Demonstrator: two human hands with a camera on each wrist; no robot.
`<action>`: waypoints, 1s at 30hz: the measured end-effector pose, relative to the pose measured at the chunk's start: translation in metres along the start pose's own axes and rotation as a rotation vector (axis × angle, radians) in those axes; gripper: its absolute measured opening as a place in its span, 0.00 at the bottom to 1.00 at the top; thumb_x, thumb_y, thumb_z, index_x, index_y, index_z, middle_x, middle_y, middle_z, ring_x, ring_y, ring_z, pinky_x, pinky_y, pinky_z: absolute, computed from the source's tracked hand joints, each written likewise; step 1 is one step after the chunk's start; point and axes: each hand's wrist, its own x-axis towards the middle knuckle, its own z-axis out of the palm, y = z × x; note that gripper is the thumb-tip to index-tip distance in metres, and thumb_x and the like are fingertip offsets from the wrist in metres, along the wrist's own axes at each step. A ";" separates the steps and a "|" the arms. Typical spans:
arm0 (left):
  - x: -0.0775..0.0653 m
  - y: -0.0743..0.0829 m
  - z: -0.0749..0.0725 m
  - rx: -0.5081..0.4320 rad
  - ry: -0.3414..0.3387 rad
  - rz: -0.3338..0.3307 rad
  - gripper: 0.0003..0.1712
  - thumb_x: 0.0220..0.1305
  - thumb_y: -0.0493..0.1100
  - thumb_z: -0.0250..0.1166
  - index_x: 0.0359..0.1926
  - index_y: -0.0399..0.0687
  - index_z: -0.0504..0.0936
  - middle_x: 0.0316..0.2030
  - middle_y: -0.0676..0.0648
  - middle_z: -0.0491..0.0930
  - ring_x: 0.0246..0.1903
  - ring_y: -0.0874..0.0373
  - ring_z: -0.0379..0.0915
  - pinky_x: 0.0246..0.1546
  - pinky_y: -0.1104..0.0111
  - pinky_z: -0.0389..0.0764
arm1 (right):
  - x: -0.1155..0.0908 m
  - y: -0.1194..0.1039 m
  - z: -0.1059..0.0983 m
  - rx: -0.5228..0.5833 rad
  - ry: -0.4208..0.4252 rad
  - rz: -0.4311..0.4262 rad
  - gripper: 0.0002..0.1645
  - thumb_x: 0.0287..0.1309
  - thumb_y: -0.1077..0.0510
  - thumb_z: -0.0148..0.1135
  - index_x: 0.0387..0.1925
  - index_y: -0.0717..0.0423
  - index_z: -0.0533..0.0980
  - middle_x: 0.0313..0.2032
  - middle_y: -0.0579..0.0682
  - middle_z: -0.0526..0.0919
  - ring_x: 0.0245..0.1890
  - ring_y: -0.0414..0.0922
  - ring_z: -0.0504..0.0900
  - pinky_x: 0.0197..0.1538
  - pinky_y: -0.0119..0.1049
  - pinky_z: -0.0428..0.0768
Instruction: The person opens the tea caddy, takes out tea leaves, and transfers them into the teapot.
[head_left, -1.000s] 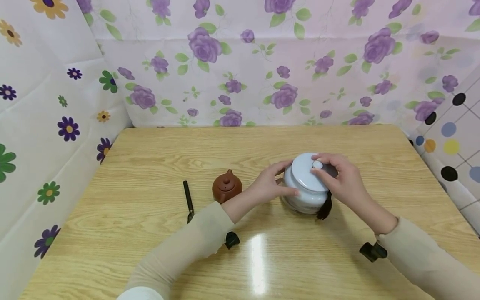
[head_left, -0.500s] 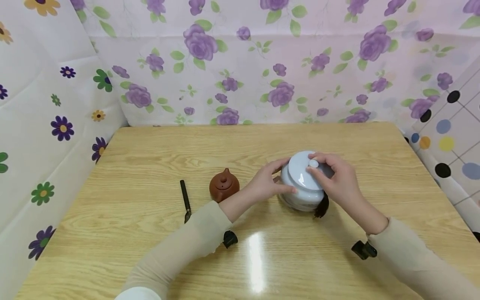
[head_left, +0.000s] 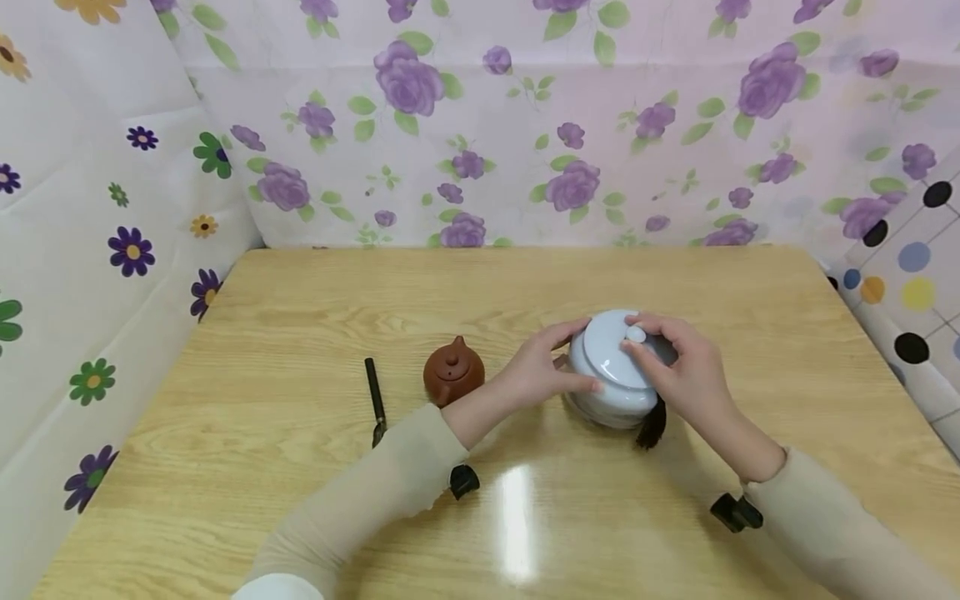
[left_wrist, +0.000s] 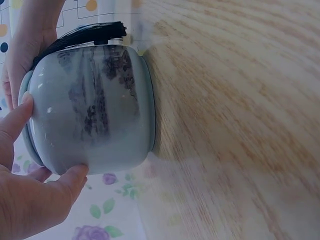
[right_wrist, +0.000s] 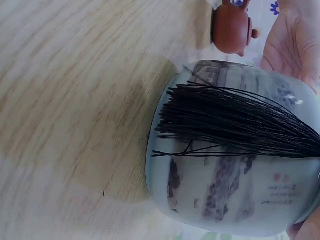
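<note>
A pale blue-white porcelain jar [head_left: 611, 407] stands on the table right of centre, its round lid [head_left: 609, 354] on top. The left hand [head_left: 534, 368] holds the jar's left side, thumb on the near side and fingers around the back. At the lid's small knob [head_left: 636, 334], the thumb and fingers of the right hand [head_left: 692, 367] pinch it. A dark tassel [right_wrist: 235, 120] hangs down the jar's side. In the left wrist view, dark painted scenery covers the jar wall [left_wrist: 55, 110], and its base is on the wood.
A brown clay teapot [head_left: 453, 372] sits left of the jar, close behind the left forearm. Farther left lies a slim black-handled tool [head_left: 373, 387], its near end partly hidden by the sleeve. Floral cloth [head_left: 465, 167] hangs behind the wooden table [head_left: 300, 308].
The head view shifts slightly. Both hands keep their holds on the jar and the knob, and the lid stays on the jar.
</note>
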 end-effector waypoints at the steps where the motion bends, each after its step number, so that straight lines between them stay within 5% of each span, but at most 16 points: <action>1: 0.000 0.001 0.000 0.000 -0.001 0.006 0.49 0.50 0.37 0.74 0.71 0.47 0.60 0.69 0.47 0.61 0.68 0.55 0.58 0.63 0.71 0.70 | 0.000 -0.001 -0.001 0.001 0.001 0.002 0.13 0.44 0.73 0.71 0.34 0.66 0.79 0.41 0.57 0.85 0.50 0.43 0.80 0.52 0.10 0.69; 6: -0.001 0.004 -0.004 -0.018 -0.013 0.015 0.48 0.52 0.36 0.73 0.71 0.45 0.59 0.69 0.46 0.60 0.68 0.54 0.57 0.65 0.67 0.68 | 0.005 -0.002 -0.001 -0.018 -0.028 0.006 0.13 0.45 0.72 0.71 0.35 0.67 0.79 0.42 0.58 0.85 0.49 0.55 0.79 0.53 0.09 0.67; 16: 0.005 -0.007 -0.011 0.045 0.013 -0.019 0.47 0.50 0.39 0.75 0.70 0.45 0.61 0.68 0.47 0.63 0.67 0.51 0.59 0.65 0.62 0.70 | 0.013 0.007 0.009 -0.007 -0.110 0.010 0.10 0.47 0.71 0.70 0.34 0.65 0.79 0.43 0.60 0.84 0.50 0.57 0.78 0.53 0.10 0.66; 20: 0.005 -0.007 -0.018 0.090 0.014 -0.043 0.48 0.51 0.43 0.75 0.70 0.46 0.60 0.69 0.46 0.61 0.68 0.47 0.57 0.66 0.57 0.67 | 0.018 0.009 0.006 -0.043 -0.158 -0.009 0.14 0.48 0.68 0.71 0.40 0.65 0.80 0.45 0.61 0.83 0.54 0.60 0.75 0.59 0.37 0.76; 23: -0.001 -0.005 -0.028 0.109 0.031 -0.065 0.50 0.51 0.45 0.75 0.71 0.48 0.59 0.70 0.46 0.59 0.69 0.46 0.55 0.67 0.55 0.66 | 0.023 0.009 0.000 -0.068 -0.203 -0.047 0.22 0.48 0.65 0.71 0.47 0.66 0.78 0.50 0.64 0.80 0.57 0.63 0.71 0.59 0.61 0.71; 30: -0.023 0.001 -0.067 0.184 0.175 -0.010 0.43 0.53 0.49 0.73 0.68 0.51 0.65 0.67 0.47 0.63 0.67 0.46 0.58 0.66 0.53 0.66 | 0.035 0.013 -0.028 -0.188 -0.283 -0.034 0.35 0.55 0.50 0.68 0.61 0.62 0.71 0.62 0.66 0.68 0.64 0.64 0.62 0.61 0.68 0.62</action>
